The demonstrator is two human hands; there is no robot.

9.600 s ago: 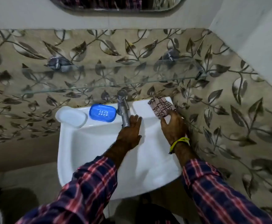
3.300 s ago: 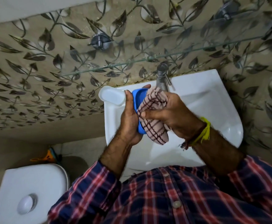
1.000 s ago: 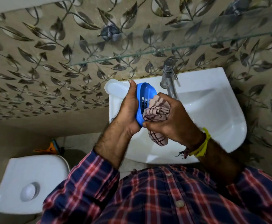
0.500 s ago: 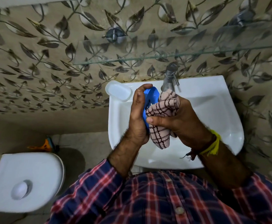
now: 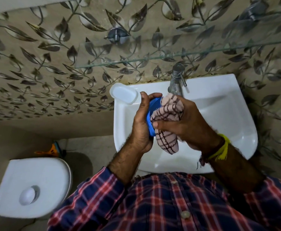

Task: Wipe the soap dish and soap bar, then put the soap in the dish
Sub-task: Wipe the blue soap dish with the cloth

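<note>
left hand (image 5: 141, 124) grips blue soap dish (image 5: 150, 114) on edge, long axis near-vertical, right hand (image 5: 184, 124) pinching checked cloth (image 5: 167, 120) against it over sink (image 5: 219, 100).

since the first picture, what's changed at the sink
The left hand has lifted the blue plastic soap dish off the white basin's rim; the right hand took the checked beige cloth from beside the tap and rubs the dish. The translucent white lid stays on the rim.
</note>
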